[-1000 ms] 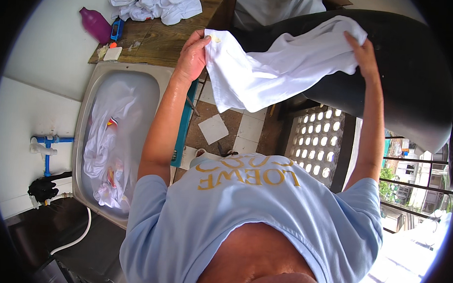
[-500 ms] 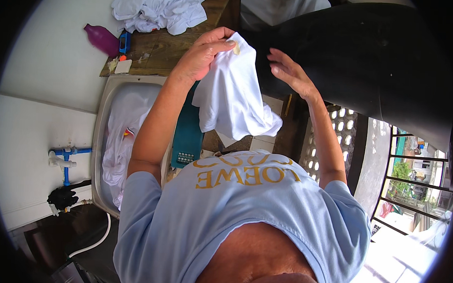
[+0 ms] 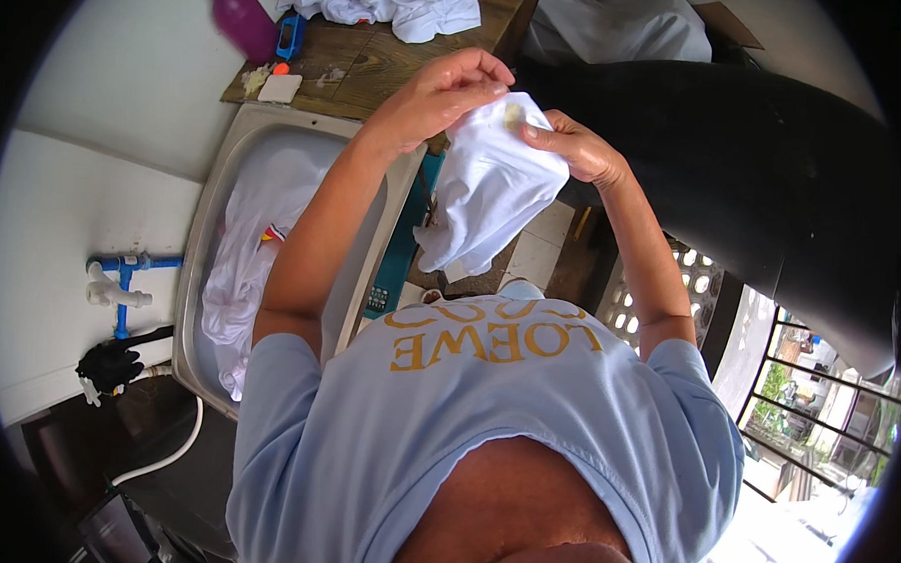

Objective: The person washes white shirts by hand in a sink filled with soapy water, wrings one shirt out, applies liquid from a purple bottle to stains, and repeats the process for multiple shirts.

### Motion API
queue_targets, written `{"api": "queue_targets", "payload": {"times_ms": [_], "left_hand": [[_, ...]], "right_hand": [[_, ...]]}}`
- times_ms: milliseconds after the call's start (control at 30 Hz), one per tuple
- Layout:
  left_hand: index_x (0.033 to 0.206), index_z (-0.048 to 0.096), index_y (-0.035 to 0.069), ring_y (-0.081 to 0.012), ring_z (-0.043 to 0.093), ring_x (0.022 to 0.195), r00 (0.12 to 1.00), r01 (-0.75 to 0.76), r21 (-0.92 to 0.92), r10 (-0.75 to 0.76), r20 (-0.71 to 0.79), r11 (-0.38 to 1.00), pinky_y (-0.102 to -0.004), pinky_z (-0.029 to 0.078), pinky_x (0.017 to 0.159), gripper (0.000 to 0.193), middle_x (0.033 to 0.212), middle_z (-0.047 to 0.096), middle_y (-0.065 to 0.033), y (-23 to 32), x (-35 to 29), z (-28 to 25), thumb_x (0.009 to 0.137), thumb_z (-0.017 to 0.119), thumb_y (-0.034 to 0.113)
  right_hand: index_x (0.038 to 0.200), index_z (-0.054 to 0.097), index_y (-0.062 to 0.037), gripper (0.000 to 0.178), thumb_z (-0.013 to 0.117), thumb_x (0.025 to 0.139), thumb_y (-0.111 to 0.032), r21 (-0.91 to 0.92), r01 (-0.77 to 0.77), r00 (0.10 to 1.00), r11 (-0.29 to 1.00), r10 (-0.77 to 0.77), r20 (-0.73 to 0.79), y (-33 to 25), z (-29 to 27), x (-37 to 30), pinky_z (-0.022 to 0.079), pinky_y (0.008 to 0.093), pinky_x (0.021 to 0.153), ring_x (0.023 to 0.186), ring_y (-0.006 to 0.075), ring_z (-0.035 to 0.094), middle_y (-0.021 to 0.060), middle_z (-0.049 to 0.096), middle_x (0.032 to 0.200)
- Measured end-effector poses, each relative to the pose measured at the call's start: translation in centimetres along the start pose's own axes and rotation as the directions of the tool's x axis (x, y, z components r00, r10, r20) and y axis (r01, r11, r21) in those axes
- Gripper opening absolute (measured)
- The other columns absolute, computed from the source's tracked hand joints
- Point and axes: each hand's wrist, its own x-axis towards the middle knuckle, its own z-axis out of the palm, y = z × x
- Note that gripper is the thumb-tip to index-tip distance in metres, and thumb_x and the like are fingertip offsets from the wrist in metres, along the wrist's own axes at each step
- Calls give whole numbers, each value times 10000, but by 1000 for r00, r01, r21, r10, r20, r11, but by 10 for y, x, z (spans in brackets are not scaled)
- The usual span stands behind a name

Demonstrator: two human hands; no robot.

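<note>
A wet-looking white cloth (image 3: 499, 179) hangs in front of my chest, its lower folds loose. My left hand (image 3: 442, 103) is closed at its upper left edge, fingers bent over the top. On the other side, my right hand (image 3: 584, 155) grips the cloth with the thumb on the front face and the fingers behind it. Between the two hands, near the top of the fabric, shows a yellowish patch (image 3: 514, 117). The fingers behind the cloth are hidden.
At left, a sink (image 3: 195, 263) holds white laundry (image 3: 242, 294) in water. Beyond it, a wooden counter (image 3: 364, 65) bears more white clothes (image 3: 411, 4), a purple bottle (image 3: 243, 21) and a blue brush (image 3: 291, 36). A large black surface (image 3: 713, 162) lies far right.
My right hand has come in from the right and taken hold of the cloth. The left hand has shifted right along the cloth's top. The view has turned slightly.
</note>
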Motion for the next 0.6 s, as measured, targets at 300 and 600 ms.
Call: {"api": "queue_targets", "payload": {"times_ms": [300, 600], "left_hand": [[1070, 587, 63, -92, 548, 881, 914, 184, -358, -293, -280, 916, -246, 425, 761, 224, 1019, 607, -11, -80, -146, 41, 947, 526, 240], [946, 616, 53, -120, 565, 652, -198, 252, -897, -888, -414, 362, -286, 478, 575, 266, 773, 615, -25, -336, -430, 331, 892, 555, 306]], "right_hand": [[1275, 493, 7, 562, 580, 890, -394, 656, 264, 963, 707, -151, -225, 36, -39, 9, 452, 423, 972, 1072, 279, 601, 152, 601, 1192], [1246, 512, 12, 525, 523, 925, -404, 700, 262, 965, 664, -162, -207, 12, -70, 36, 482, 436, 922, 1017, 296, 617, 153, 621, 1148]]}}
